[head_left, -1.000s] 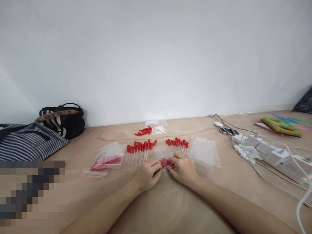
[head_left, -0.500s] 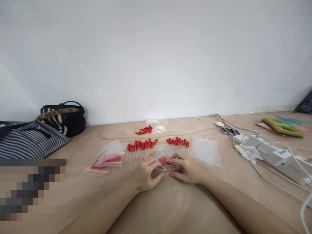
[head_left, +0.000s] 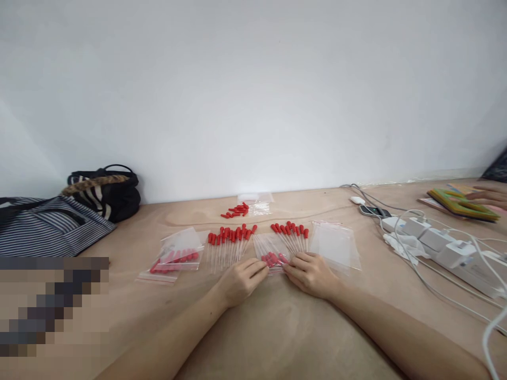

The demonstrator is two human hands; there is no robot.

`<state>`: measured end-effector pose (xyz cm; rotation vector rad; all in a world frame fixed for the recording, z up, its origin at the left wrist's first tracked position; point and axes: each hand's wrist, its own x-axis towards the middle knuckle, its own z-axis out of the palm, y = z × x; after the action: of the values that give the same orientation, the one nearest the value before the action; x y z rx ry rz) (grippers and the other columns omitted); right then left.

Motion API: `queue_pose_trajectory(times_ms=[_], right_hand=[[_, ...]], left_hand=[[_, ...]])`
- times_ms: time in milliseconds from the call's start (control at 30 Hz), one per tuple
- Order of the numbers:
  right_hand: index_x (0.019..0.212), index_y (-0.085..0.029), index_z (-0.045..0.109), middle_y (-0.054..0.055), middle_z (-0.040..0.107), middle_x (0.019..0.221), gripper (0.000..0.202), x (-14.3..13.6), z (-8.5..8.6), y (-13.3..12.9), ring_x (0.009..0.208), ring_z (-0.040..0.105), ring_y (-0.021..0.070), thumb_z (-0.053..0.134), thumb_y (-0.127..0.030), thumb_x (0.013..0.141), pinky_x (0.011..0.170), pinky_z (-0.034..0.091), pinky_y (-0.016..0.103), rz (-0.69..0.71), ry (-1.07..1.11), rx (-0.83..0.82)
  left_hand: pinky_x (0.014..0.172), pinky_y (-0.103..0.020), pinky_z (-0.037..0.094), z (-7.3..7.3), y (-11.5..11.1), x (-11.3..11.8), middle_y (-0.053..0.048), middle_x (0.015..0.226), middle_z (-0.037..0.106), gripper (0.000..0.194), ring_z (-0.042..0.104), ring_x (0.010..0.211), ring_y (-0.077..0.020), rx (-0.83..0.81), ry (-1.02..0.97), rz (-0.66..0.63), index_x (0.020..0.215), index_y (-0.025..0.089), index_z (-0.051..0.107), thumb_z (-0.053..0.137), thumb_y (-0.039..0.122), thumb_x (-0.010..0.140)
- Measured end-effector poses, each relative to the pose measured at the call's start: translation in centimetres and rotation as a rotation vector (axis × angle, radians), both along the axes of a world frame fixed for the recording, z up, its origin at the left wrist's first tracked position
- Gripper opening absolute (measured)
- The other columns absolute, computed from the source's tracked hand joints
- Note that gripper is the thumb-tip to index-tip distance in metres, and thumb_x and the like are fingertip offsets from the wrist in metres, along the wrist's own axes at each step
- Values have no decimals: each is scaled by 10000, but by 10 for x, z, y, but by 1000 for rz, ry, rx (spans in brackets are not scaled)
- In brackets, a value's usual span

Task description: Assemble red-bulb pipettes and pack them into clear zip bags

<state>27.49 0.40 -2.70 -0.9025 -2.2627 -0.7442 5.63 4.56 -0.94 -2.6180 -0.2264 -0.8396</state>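
A clear zip bag [head_left: 273, 270] lies flat before me, with several red-bulbed droppers [head_left: 271, 258] inside, bulbs toward me. My left hand [head_left: 242, 281] is closed on the left end of its near edge, fingers pressed together. At the right end, my right hand [head_left: 311, 275] pinches the same edge, fingers curled. Just beyond my left hand is a fan of loose droppers [head_left: 227, 244] with red bulbs. A smaller fan of droppers [head_left: 292, 232] lies beyond my right hand. Flat clear bags [head_left: 333, 245] are right of it.
Filled bags [head_left: 176, 256] lie at left. Red bulbs [head_left: 237, 210] and thin glass tubes [head_left: 259, 207] sit near the wall. A power strip [head_left: 455, 258] with white cables spreads at right. Another person's hand [head_left: 491, 195] touches coloured foam boards [head_left: 455, 205]. Bags [head_left: 103, 195] stand at far left.
The near edge of the bag has gone from raised and bulging to flat. Both my hands have closed on its ends. Another person's hand has appeared at far right.
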Motion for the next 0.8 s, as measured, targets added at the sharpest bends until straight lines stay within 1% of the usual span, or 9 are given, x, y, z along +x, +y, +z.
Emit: queue_pose_trajectory(times_ms=[100, 167, 267, 367, 600, 700, 800], right_hand=[[761, -159, 600, 3, 554, 607, 111, 3, 1, 1, 607, 447, 115, 498, -176, 801, 511, 252, 260, 5, -20, 17], [761, -157, 600, 6, 561, 623, 108, 7, 1, 1, 615, 447, 116, 502, -176, 803, 515, 248, 260, 3, -35, 42], [774, -151, 600, 11, 567, 646, 98, 11, 1, 3, 628, 451, 116, 508, -169, 805, 520, 242, 260, 18, -75, 90], [764, -137, 597, 8, 548, 626, 100, 13, -1, 6, 620, 447, 116, 507, -154, 805, 517, 232, 262, 35, -117, 119], [688, -125, 580, 12, 522, 614, 222, 14, -2, 12, 623, 435, 108, 419, -115, 841, 514, 230, 272, 105, -157, 113], [656, -137, 567, 10, 516, 609, 241, 13, -2, 11, 617, 428, 110, 418, -133, 845, 510, 219, 275, 86, -160, 101], [705, -145, 578, 8, 533, 634, 164, 11, -2, 11, 622, 427, 115, 470, -161, 828, 507, 210, 272, 38, -143, 111]], left_hand=[[564, -247, 514, -4, 4, 1, -52, 722, 647, 222, 604, 637, -148, 3, -30, 34, 816, 105, 589, 372, 92, 861], [531, -239, 506, -6, 7, -2, -50, 701, 643, 228, 605, 617, -144, -8, -62, 41, 800, 110, 587, 368, 94, 861], [552, -232, 505, -7, 10, -5, -48, 695, 639, 209, 613, 643, -140, -33, -97, 27, 799, 118, 582, 381, 98, 855], [558, -224, 498, -6, 11, -7, -43, 696, 637, 203, 613, 646, -132, -43, -95, 22, 802, 130, 581, 387, 103, 853], [544, -227, 491, -6, 13, -8, -32, 699, 647, 191, 614, 620, -133, 28, -81, 22, 792, 127, 583, 403, 116, 856], [510, -219, 474, -6, 12, -8, -20, 666, 639, 236, 605, 584, -123, 25, -65, 30, 758, 134, 584, 375, 116, 866], [505, -209, 466, -6, 12, -8, -19, 645, 625, 271, 595, 571, -112, -4, -58, 49, 721, 138, 583, 358, 120, 871]])
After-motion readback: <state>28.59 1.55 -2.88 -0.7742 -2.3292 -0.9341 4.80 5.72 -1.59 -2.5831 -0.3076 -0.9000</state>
